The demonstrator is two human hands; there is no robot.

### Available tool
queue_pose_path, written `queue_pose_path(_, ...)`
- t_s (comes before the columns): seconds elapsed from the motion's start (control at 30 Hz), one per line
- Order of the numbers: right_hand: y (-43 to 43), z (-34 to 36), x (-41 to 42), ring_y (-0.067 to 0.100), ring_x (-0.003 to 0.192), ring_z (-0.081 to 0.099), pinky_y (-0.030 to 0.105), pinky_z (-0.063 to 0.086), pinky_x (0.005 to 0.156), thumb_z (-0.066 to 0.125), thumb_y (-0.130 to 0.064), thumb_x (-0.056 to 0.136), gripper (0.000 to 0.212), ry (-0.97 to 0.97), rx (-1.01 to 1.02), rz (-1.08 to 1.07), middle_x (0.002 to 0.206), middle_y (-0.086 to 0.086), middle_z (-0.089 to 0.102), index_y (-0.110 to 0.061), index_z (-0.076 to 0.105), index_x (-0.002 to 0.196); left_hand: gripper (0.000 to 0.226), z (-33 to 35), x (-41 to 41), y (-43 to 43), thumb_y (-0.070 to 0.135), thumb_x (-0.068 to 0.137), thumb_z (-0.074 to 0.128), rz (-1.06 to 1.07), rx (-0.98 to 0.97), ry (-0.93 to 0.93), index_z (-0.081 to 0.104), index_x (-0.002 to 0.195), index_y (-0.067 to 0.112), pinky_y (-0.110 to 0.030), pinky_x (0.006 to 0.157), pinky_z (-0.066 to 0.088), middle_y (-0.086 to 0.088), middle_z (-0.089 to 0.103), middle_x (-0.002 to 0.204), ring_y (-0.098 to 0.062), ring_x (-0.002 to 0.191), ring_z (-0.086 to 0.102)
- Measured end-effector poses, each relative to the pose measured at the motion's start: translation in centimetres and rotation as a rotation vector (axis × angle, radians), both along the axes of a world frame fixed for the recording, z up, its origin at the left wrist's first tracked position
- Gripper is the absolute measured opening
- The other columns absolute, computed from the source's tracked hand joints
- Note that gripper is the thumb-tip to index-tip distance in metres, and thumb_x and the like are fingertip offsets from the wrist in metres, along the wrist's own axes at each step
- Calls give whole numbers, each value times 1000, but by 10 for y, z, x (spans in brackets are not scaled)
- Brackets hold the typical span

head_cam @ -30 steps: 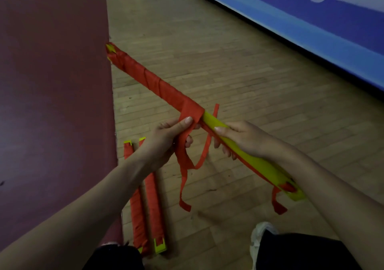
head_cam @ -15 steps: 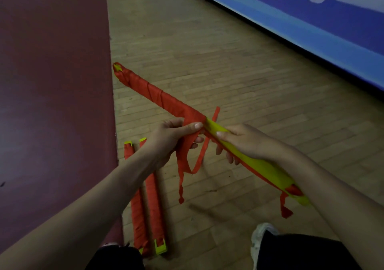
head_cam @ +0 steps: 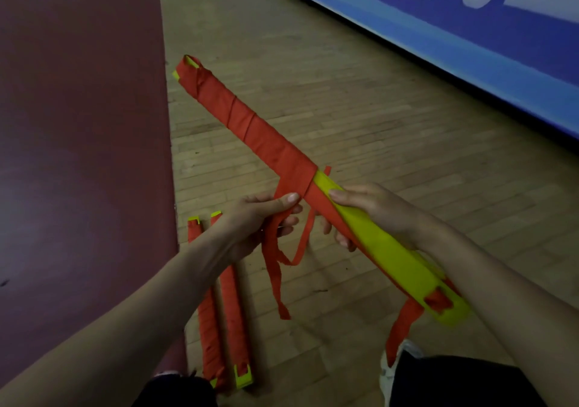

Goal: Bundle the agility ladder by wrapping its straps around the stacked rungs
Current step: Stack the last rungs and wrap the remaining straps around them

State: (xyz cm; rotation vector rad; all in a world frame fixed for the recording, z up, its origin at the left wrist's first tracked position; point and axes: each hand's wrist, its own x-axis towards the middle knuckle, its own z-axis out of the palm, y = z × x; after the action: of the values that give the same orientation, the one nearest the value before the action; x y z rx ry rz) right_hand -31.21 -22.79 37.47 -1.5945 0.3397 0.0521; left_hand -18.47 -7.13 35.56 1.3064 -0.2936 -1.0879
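Once past the maroon mat [head_cam: 78, 156] and two wrapped bundles [head_cam: 232, 306] lying side by side on the wooden floor [head_cam: 376, 124]: left hand [head_cam: 250, 221] pinching the red strap [head_cam: 291, 184] between thumb and curled fingers, right where the wrapping ends. Stacked rungs [head_cam: 391, 256] held in the air, slanting down rightward; right hand [head_cam: 382, 215] clamped around bare yellow just beside the last turn.

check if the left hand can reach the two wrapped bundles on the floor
Probably, once it lets go: the left hand pinches the red strap, and the wrapped bundles lie on the floor just under its forearm, nothing between.
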Motion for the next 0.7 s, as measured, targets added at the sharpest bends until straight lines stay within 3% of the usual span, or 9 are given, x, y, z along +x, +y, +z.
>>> queue_pose_path(0.17, -2, 6, -3, 21, 46, 57, 26, 46, 46, 49, -33, 86, 39, 79, 174, 91, 73, 14, 64, 1, 64, 97, 13, 1, 1, 4, 16, 72, 65, -78, -107, -122, 64, 84, 13, -17, 47, 48, 2, 65, 65, -6, 41, 52)
queue_pose_path(0.3, 1, 4, -5, 19, 40, 52, 22, 43, 43, 43, -34, 87, 39, 165, 332, 170, 62, 11, 58, -2, 66, 86, 6, 0, 1, 9, 23, 67, 73, -173, -203, -112, 73, 73, 22, -20, 53, 51, 3, 63, 65, -5, 41, 50)
queue_pose_path(0.4, 4, 5, -3, 18, 35, 50, 20, 41, 37, 42, -36, 84, 41, 222, 373, 177, 53, 11, 54, 0, 61, 80, 27, -5, 4, 11, 34, 53, 90, -199, -256, -70, 75, 72, 23, -21, 56, 52, 3, 64, 67, -4, 41, 49)
queue_pose_path(0.47, 6, 6, 0, 17, 34, 50, 19, 41, 36, 44, -40, 84, 43, 252, 336, 190, 52, 10, 53, -1, 60, 80, 31, -9, 5, 10, 36, 50, 92, -164, -267, -72, 74, 72, 23, -21, 56, 51, 3, 64, 67, -3, 41, 47)
queue_pose_path(0.57, 7, 8, 3, 15, 35, 51, 20, 42, 36, 40, -48, 93, 50, 238, 152, 156, 54, 9, 57, -5, 62, 81, 2, -3, 1, 8, 24, 67, 76, -108, -256, -90, 74, 67, 24, -19, 55, 49, 6, 63, 65, -2, 40, 45)
queue_pose_path(0.63, 9, 4, 7, 12, 38, 55, 20, 43, 38, 39, -52, 94, 54, 192, -59, 73, 59, 9, 60, -6, 65, 81, 14, 0, 2, 7, 16, 74, 64, -50, -232, -103, 73, 66, 22, -18, 53, 48, 5, 62, 65, -3, 40, 45)
queue_pose_path(0.7, 9, -4, 12, 10, 42, 58, 21, 45, 43, 43, -56, 90, 51, 146, -209, -36, 64, 9, 64, -11, 66, 81, 10, 2, 4, 7, 15, 75, 63, 5, -202, -114, 72, 73, 19, -18, 53, 48, 4, 63, 66, -3, 41, 46)
